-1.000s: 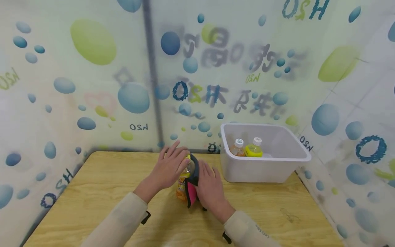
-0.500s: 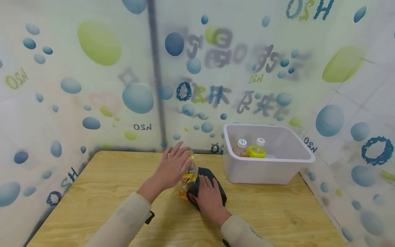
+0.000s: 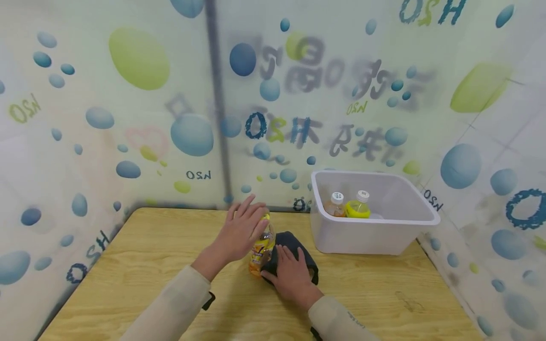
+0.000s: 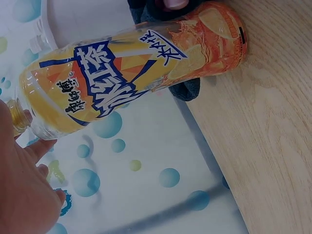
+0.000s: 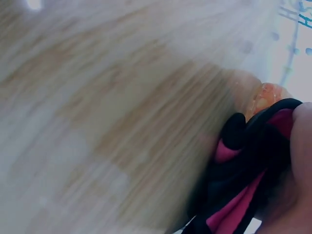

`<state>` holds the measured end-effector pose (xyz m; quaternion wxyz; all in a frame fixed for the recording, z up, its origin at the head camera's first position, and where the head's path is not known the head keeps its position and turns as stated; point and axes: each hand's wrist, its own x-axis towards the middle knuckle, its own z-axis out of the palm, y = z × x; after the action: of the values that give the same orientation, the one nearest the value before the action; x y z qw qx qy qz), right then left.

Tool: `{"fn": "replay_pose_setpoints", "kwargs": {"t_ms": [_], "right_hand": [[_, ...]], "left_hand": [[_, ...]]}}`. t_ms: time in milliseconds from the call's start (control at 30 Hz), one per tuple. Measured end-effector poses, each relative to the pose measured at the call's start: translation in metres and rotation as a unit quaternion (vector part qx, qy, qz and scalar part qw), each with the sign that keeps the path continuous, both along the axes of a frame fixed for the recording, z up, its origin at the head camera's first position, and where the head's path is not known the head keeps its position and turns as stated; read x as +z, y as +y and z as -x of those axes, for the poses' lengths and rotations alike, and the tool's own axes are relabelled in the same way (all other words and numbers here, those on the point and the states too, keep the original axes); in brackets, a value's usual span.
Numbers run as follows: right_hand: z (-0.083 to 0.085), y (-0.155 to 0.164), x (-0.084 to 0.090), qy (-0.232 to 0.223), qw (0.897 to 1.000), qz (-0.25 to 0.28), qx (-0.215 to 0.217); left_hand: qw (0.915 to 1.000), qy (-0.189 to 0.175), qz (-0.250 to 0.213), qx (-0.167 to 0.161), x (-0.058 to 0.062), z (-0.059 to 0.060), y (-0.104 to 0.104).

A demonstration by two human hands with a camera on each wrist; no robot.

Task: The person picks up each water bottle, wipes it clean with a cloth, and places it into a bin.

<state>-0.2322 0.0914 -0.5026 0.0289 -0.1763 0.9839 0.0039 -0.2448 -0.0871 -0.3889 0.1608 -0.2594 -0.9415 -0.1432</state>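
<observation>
An orange-and-yellow labelled iced tea bottle (image 3: 259, 253) stands upright on the table, filling much of the left wrist view. My left hand (image 3: 243, 229) holds it at the yellow cap (image 4: 18, 117), fingers about the top. Against the bottle's right side is a black padded fabric piece (image 3: 287, 240) with pink lining, its exact kind unclear. My right hand (image 3: 293, 277) grips this fabric, thumb on the bottle side and fingers spread over the top. In the right wrist view the folded black and pink fabric (image 5: 243, 165) partly hides the bottle's orange base (image 5: 265, 95).
A light grey plastic bin (image 3: 362, 237) stands at the back right of the wooden table (image 3: 170, 265). Inside it are an orange drink bottle (image 3: 335, 208) and a yellow-labelled bottle (image 3: 358, 208), both white-capped. A patterned curtain wall (image 3: 192, 137) rises behind the table.
The black fabric, earlier raised along the bottle's upper right with pink lining showing, is now lower beside it. My right hand has moved down with it; my left hand stays on the cap.
</observation>
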Motion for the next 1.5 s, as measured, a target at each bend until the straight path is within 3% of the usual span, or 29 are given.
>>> {"fn": "replay_pose_setpoints", "kwargs": {"t_ms": [200,367,533,767,933,1267,1500], "right_hand": [[0.006,0.003,0.003,0.006,0.997,0.076,-0.012],[0.007,0.003,0.006,0.0,0.995,0.102,-0.014],[0.006,0.005,0.004,0.011,0.997,0.075,-0.008],[0.005,0.007,-0.007,0.004,1.0,-0.027,-0.005],[0.005,0.008,-0.009,0.006,0.999,-0.049,0.004],[0.0,0.005,0.002,0.033,0.998,-0.048,0.018],[-0.004,-0.001,0.023,0.067,0.998,0.014,-0.004]], "left_hand": [[1.0,0.005,-0.001,-0.001,0.0,0.0,0.001],[1.0,0.005,-0.003,-0.002,0.001,-0.001,0.002],[1.0,0.007,-0.002,-0.003,0.002,0.0,0.004],[0.9999,0.01,-0.011,-0.008,0.002,0.0,0.006],[0.9999,0.004,-0.011,-0.007,0.002,0.001,0.006],[0.9998,0.004,-0.016,-0.006,-0.002,0.001,0.003],[0.9993,-0.005,-0.037,-0.007,-0.002,0.0,0.0]]}}
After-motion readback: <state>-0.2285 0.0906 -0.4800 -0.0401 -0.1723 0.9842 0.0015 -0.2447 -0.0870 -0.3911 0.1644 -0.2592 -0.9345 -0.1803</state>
